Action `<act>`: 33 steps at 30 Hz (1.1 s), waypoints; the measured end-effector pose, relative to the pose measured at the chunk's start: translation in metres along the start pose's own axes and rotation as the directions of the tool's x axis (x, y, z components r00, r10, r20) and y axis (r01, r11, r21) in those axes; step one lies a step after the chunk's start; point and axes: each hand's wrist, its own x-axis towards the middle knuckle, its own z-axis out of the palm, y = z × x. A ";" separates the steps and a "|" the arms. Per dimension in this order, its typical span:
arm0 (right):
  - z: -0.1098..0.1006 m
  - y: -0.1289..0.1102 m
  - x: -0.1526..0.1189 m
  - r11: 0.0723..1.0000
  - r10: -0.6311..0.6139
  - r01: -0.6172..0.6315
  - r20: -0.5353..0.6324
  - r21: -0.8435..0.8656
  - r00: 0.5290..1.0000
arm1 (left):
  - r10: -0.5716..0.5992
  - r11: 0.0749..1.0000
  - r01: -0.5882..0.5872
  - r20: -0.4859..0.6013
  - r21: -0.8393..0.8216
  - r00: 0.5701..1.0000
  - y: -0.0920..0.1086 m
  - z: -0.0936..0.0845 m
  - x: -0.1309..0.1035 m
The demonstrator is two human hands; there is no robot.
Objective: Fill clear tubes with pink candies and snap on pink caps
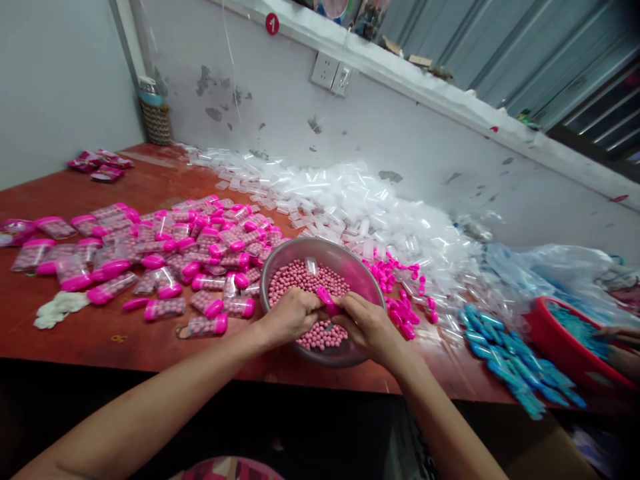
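Over a metal bowl (373, 277) of small pink balls (293, 277), my two hands meet at a bright pink plastic cap (327, 300). My left hand (295, 313) pinches its left side with closed fingers. On the other side, the thumb and fingers of my right hand (367, 323) are closed on the same cap. A clear plastic container (311, 265) lies on the balls just beyond my fingers. Loose pink caps (400, 310) are heaped right of the bowl. Pink-capped bottles filled with balls (170, 307) spread across the table on the left.
Clear empty containers (360, 193) pile up along the wall. Blue-filled packs (515, 357) lie at the right, beside a red basin (555, 333) where another person's hand (623, 350) reaches in. A white crumpled glove or cloth (60, 308) and a woven-covered jar (155, 113) are on the left.
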 end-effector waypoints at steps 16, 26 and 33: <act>-0.014 -0.003 0.003 0.936 -0.080 0.016 -0.167 -0.351 0.983 | -0.148 0.794 0.197 0.132 -0.575 0.980 -0.004 -0.002 0.012; 0.040 -0.009 0.012 0.935 0.090 -0.218 -0.405 -0.281 0.910 | -0.245 0.787 0.182 -0.027 -0.590 0.969 -0.008 0.001 0.018; 0.048 -0.001 0.013 0.944 0.024 -0.173 -0.464 -0.281 0.885 | -0.249 0.769 0.188 -0.015 -0.611 0.968 -0.004 -0.001 0.017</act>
